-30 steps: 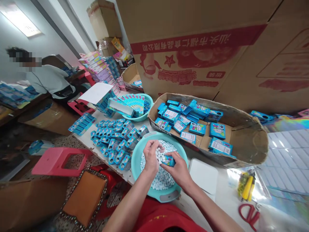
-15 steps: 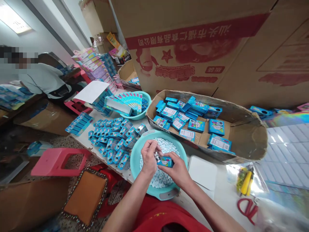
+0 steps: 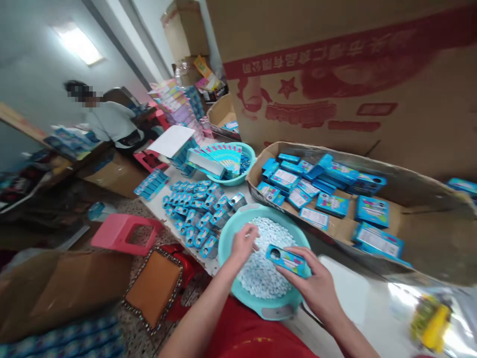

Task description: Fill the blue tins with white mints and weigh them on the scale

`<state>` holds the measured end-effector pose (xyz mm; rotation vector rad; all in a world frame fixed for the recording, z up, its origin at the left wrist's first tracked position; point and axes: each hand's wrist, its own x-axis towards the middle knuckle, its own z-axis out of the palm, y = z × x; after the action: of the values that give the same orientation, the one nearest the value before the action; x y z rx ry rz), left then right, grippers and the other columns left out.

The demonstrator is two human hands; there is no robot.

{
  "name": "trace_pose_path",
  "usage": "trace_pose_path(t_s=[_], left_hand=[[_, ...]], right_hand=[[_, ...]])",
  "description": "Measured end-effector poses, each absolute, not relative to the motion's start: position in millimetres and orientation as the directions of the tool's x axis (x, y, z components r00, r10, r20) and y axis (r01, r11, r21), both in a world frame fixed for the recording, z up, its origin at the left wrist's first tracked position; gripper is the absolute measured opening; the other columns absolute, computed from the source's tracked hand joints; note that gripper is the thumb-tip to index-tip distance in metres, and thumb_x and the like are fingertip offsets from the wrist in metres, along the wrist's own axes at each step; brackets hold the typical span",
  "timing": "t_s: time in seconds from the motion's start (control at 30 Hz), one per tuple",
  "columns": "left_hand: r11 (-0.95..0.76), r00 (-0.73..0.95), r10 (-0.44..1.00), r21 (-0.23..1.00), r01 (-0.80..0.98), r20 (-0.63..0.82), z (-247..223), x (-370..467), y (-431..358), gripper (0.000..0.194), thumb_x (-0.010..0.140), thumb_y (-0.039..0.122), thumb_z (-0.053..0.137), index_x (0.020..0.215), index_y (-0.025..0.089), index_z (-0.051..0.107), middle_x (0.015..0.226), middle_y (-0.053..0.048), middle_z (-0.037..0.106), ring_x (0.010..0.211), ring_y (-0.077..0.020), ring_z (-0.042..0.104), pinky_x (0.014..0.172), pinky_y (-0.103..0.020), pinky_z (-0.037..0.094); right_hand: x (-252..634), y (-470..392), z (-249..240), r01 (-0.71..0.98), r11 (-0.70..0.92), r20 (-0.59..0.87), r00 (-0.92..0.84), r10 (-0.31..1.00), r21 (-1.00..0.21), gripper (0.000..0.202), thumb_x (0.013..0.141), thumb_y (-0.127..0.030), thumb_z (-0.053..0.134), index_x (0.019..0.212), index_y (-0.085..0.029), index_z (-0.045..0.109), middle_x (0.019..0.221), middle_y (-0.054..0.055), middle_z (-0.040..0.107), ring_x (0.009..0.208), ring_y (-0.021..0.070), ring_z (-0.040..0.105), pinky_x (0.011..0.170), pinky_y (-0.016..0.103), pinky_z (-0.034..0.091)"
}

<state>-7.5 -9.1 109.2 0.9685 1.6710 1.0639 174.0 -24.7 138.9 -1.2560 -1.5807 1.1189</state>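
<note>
Over the teal basin (image 3: 227, 238), my left hand (image 3: 244, 243) pinches white candies (image 3: 264, 263); at 3 o'clock, my right hand (image 3: 316, 286) grips a blue candy box (image 3: 286, 258)

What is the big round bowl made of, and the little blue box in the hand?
The teal bowl looks like smooth plastic: even colour, soft sheen, moulded rim. The little blue box in the right hand seems to be glossy printed cardboard, with flat faces and sharp folded edges.

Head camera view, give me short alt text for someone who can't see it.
A person's right hand holds a small blue box over a teal basin of white candies, which the left hand touches. Open blue boxes stand left; a cardboard tray holds more.
</note>
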Motion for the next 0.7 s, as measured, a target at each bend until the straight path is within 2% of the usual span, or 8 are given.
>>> trace_pose_path(t_s=[0.07,0.13,0.2,0.3,0.43,0.5,0.57,0.7], left_hand=[[0.287,-0.182,0.958,0.785,0.549,-0.222,79,-6,-18,0.019,0.074,0.035,0.06,0.087,0.021,0.063,0.093,-0.008,0.065,0.083,-0.0238,0.062,0.074,-0.036,0.048],[0.131,0.008,0.978,0.645,0.753,-0.208,50,9,-29,0.034,0.071,0.032,0.063,0.103,0.022,0.064,0.115,-0.012,0.06,0.107,-0.0316,0.054,0.092,-0.046,0.041],[0.005,0.144,0.965,0.566,0.824,-0.219,31,31,-38,0.052,0.071,0.04,0.064,0.119,0.023,0.057,0.129,-0.014,0.051,0.118,-0.0367,0.044,0.099,-0.053,0.033],[-0.079,0.22,0.95,0.511,0.856,-0.221,26,52,-50,0.065,0.075,0.054,0.055,0.133,0.026,0.044,0.137,-0.015,0.043,0.12,-0.04,0.039,0.097,-0.061,0.029],[-0.212,0.398,0.885,0.553,0.806,-0.241,36,33,-56,0.046,0.078,0.05,0.053,0.119,0.028,0.055,0.126,-0.013,0.053,0.111,-0.0359,0.047,0.087,-0.052,0.039],[-0.064,0.305,0.912,0.64,0.765,-0.274,36,17,-54,0.03,0.073,0.042,0.06,0.098,0.026,0.063,0.108,-0.011,0.06,0.099,-0.0321,0.055,0.081,-0.045,0.043],[0.152,0.106,0.951,0.738,0.658,-0.29,34,7,-50,0.021,0.065,0.036,0.067,0.082,0.023,0.063,0.089,-0.008,0.063,0.087,-0.028,0.059,0.076,-0.039,0.045],[0.32,-0.131,0.947,0.841,0.436,-0.292,37,5,-39,0.019,0.07,0.041,0.061,0.072,0.023,0.056,0.067,-0.002,0.058,0.07,-0.021,0.059,0.061,-0.03,0.045]], right_hand=[[180,-23,139,0.284,0.125,0.085,-0.148,0.985,-0.951,0.034,0.067,-0.05,0.073,0.088,-0.024,0.067,0.09,0.004,0.065,0.083,0.0227,0.063,0.074,0.032,0.05],[182,-20,140,0.308,0.138,0.107,-0.115,0.988,-0.941,0.036,0.066,-0.053,0.072,0.087,-0.024,0.068,0.09,0.004,0.065,0.082,0.023,0.063,0.072,0.032,0.051],[182,-16,141,0.341,0.149,0.141,-0.047,0.989,-0.928,0.039,0.066,-0.055,0.071,0.089,-0.024,0.067,0.093,0.005,0.065,0.083,0.0236,0.062,0.074,0.033,0.051],[176,-9,137,0.371,0.158,0.16,-0.027,0.987,-0.915,0.043,0.065,-0.059,0.069,0.087,-0.022,0.066,0.088,0.005,0.064,0.08,0.0242,0.062,0.074,0.035,0.05],[169,-7,123,0.371,0.139,0.099,-0.126,0.987,-0.918,0.041,0.067,-0.057,0.068,0.088,-0.021,0.066,0.088,0.005,0.065,0.08,0.0234,0.062,0.074,0.034,0.05],[168,-9,117,0.374,0.13,0.093,-0.115,0.989,-0.918,0.041,0.068,-0.055,0.069,0.09,-0.021,0.065,0.09,0.005,0.065,0.081,0.0232,0.062,0.074,0.034,0.05],[168,-11,113,0.369,0.129,0.087,-0.127,0.988,-0.92,0.041,0.068,-0.055,0.069,0.089,-0.021,0.065,0.088,0.004,0.064,0.081,0.0233,0.062,0.072,0.033,0.049],[170,-13,106,0.394,0.137,0.09,-0.135,0.987,-0.909,0.037,0.072,-0.053,0.068,0.091,-0.021,0.065,0.089,0.005,0.064,0.084,0.0232,0.062,0.075,0.034,0.048]])
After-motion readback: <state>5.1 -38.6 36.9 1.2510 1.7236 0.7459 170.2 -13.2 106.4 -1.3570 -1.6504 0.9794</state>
